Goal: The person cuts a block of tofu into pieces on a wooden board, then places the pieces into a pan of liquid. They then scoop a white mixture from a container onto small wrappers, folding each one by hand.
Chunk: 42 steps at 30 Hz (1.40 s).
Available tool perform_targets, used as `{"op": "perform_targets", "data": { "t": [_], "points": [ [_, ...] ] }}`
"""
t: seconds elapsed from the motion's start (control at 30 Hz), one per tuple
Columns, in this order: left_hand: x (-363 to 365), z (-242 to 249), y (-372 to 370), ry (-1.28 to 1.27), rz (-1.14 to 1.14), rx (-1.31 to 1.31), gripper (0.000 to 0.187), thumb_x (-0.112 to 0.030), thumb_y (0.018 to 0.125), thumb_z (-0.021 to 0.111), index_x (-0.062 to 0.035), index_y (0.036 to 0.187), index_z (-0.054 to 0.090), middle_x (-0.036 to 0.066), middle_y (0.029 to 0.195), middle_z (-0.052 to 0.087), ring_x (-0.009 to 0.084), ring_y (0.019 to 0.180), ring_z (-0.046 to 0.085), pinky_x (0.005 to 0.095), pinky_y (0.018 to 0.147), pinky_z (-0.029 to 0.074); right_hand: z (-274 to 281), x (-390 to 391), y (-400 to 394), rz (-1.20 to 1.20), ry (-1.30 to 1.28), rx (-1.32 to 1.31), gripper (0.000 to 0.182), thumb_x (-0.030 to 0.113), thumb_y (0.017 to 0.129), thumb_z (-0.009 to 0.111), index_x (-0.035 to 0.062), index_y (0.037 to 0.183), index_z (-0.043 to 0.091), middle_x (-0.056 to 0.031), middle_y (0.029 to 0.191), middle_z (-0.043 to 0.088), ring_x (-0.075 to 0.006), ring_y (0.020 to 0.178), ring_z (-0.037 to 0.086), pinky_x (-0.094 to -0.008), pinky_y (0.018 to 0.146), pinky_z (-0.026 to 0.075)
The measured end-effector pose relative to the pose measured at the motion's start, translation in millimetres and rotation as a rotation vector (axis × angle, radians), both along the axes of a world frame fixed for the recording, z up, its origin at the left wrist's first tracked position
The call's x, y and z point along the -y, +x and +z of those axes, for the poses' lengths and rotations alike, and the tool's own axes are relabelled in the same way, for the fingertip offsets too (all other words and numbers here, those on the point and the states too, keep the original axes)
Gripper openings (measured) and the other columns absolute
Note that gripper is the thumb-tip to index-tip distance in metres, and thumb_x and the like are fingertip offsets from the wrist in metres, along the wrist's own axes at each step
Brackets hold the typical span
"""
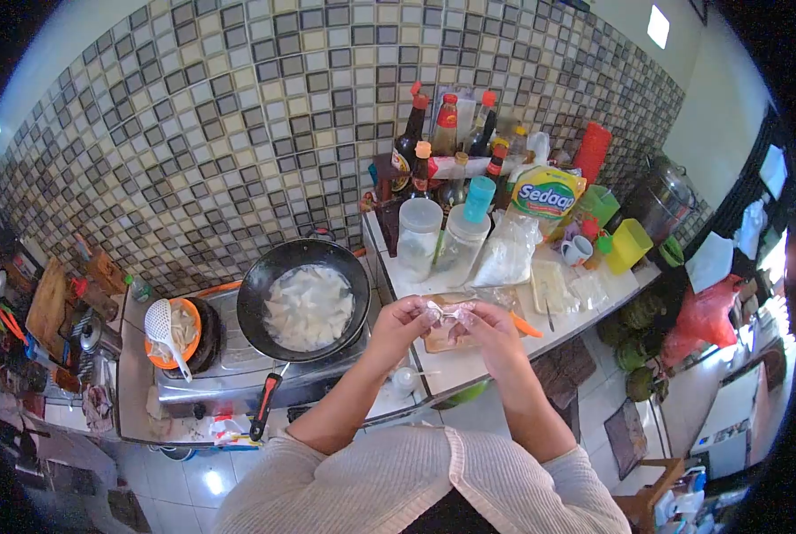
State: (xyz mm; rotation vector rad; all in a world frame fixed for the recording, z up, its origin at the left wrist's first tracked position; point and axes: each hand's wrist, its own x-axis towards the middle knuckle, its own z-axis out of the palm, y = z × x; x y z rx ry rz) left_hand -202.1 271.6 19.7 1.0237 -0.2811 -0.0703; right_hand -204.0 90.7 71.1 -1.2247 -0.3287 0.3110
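Observation:
Both of my hands meet over the white tiled counter (469, 367), fingertips pinched on a small pale piece of dough (448, 313). My left hand (407, 322) has it from the left, my right hand (487, 327) from the right. Beneath them lies a board (438, 341), partly hidden by my hands. An orange-handled knife (526, 326) lies just right of my right hand. To the left, a black wok (254, 307) on the stove holds pale pieces in liquid. A white slotted ladle (162, 327) rests across an orange bowl (194, 348) of pale pieces.
Two clear jars (418, 240) and a bag of white powder (507, 252) stand behind my hands, with sauce bottles (408, 147) against the wall. A yellow cup (628, 246) and a white mug (577, 250) are to the right. The wok's handle (266, 405) juts toward me.

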Motion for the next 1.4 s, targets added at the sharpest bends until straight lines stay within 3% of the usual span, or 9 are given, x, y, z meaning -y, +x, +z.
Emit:
{"op": "perform_targets", "data": {
  "t": [0.13, 0.27, 0.33, 0.53, 0.6, 0.8, 1.03, 1.17, 1.4],
  "points": [
    [-22.9, -12.5, 3.3, 0.163, 0.023, 0.017, 0.016, -0.015, 0.090, 0.062, -0.0031, 0.101, 0.062, 0.003, 0.095, 0.063, 0.0081, 0.083, 0.056, 0.0209, 0.068, 0.043, -7.3, 1.9, -4.1, -0.066, -0.104, 0.074, 0.019, 0.012, 0.092, 0.058, -0.0015, 0.104, 0.063, -0.0077, 0.103, 0.064, -0.0132, 0.076, 0.059, -0.0280, 0.071, 0.050],
    [-69.1, -18.3, 3.3, 0.699, 0.242, 0.196, 0.015, -0.018, 0.088, 0.063, -0.0028, 0.091, 0.066, 0.009, 0.118, 0.060, 0.0161, 0.102, 0.057, 0.0290, 0.084, 0.046, -20.5, 8.8, -10.7, -0.182, -0.131, 0.073, 0.017, 0.008, 0.092, 0.056, -0.0003, 0.106, 0.060, -0.0068, 0.099, 0.064, -0.0128, 0.080, 0.058, -0.0262, 0.073, 0.046],
    [-94.8, -28.6, 3.8, 1.269, 0.595, 0.479, 0.022, -0.026, 0.082, 0.065, -0.0049, 0.090, 0.068, 0.012, 0.122, 0.060, 0.0279, 0.105, 0.058, 0.0353, 0.083, 0.047, -28.7, 18.0, -9.1, -0.175, -0.113, 0.073, 0.017, 0.009, 0.091, 0.056, -0.0001, 0.105, 0.060, -0.0058, 0.098, 0.063, -0.0127, 0.080, 0.057, -0.0264, 0.073, 0.046],
    [-174.3, -79.1, -4.8, 1.823, 0.798, -0.198, 0.028, -0.040, 0.078, 0.066, -0.0200, 0.097, 0.072, 0.010, 0.130, 0.055, 0.0256, 0.122, 0.048, 0.0569, 0.089, 0.035, -28.3, 39.4, -15.1, -0.267, -0.130, 0.041, 0.017, 0.010, 0.091, 0.058, 0.0013, 0.105, 0.060, -0.0036, 0.094, 0.061, -0.0122, 0.081, 0.056, -0.0266, 0.074, 0.046],
    [-179.9, -71.4, -8.9, 1.901, 0.820, -0.314, 0.029, -0.039, 0.078, 0.066, -0.0220, 0.102, 0.071, 0.009, 0.130, 0.056, 0.0251, 0.121, 0.049, 0.0564, 0.088, 0.035, -29.5, 46.5, -15.2, -0.238, -0.130, 0.056, 0.019, 0.010, 0.090, 0.058, 0.0016, 0.107, 0.061, -0.0033, 0.096, 0.061, -0.0117, 0.081, 0.056, -0.0266, 0.075, 0.045],
    [-183.4, -89.2, 18.6, 1.749, 0.792, -0.116, 0.025, -0.036, 0.079, 0.067, -0.0257, 0.102, 0.070, 0.007, 0.130, 0.056, 0.0236, 0.120, 0.050, 0.0558, 0.089, 0.033, -41.1, 87.5, -15.5, -0.361, -0.142, 0.003, 0.021, 0.012, 0.090, 0.060, 0.0041, 0.110, 0.060, -0.0003, 0.094, 0.059, -0.0097, 0.078, 0.054, -0.0239, 0.073, 0.045],
    [-16.8, -70.3, 43.2, 1.524, 0.474, 0.315, 0.017, -0.033, 0.079, 0.066, -0.0266, 0.093, 0.071, -0.002, 0.119, 0.062, 0.0217, 0.112, 0.054, 0.0508, 0.091, 0.032, -90.3, 135.2, -27.2, -0.839, -0.097, -0.032, 0.016, 0.013, 0.090, 0.063, 0.0031, 0.101, 0.058, 0.0012, 0.082, 0.058, -0.0061, 0.068, 0.052, -0.0203, 0.061, 0.043],
    [68.4, -75.0, 51.4, 1.390, 0.090, 0.428, 0.029, -0.043, 0.083, 0.062, -0.0261, 0.105, 0.069, -0.002, 0.118, 0.062, 0.0197, 0.111, 0.056, 0.0504, 0.094, 0.032, -123.8, 146.8, -29.4, -0.786, -0.347, -0.030, 0.016, 0.016, 0.088, 0.067, 0.0014, 0.091, 0.061, 0.0019, 0.077, 0.058, -0.0050, 0.069, 0.053, -0.0212, 0.061, 0.044],
    [140.2, -92.2, 70.0, 1.543, 0.252, 0.592, 0.039, -0.045, 0.081, 0.064, -0.0257, 0.114, 0.065, -0.002, 0.123, 0.059, 0.0235, 0.111, 0.055, 0.0528, 0.095, 0.036, -114.2, 161.7, -10.5, -0.695, -0.341, 0.022, 0.016, 0.014, 0.087, 0.067, -0.0006, 0.092, 0.061, 0.0023, 0.077, 0.058, -0.0036, 0.070, 0.051, -0.0201, 0.062, 0.042]
  ]
}}
